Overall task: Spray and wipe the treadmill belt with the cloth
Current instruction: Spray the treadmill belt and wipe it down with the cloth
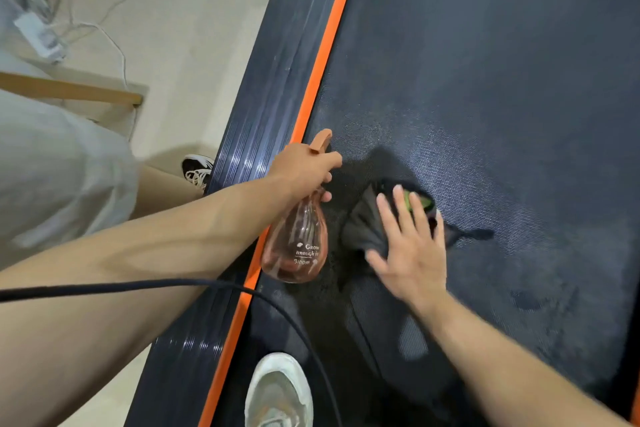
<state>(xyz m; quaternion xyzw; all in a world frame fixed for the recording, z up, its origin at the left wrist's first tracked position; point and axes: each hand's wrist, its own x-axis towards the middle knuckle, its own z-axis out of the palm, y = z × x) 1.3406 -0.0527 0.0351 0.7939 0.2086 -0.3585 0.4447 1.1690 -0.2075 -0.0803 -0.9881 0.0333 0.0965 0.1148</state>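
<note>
The dark textured treadmill belt [502, 87] fills the right of the view, with damp patches showing near the middle. My left hand [304, 166] grips the neck of a clear pinkish spray bottle [298, 246] with an orange trigger, held above the belt's left edge. My right hand [412, 246] lies flat with fingers spread on a dark cloth [363, 225], pressing it onto the belt. A bit of green shows at the cloth's far edge under my fingertips.
An orange strip [322, 55] and a ribbed dark side rail [273, 80] run along the belt's left. My pale shoe [277, 392] stands on the belt; a black cable [138, 286] crosses my arm. White cords and wooden legs lie on the floor [173, 28].
</note>
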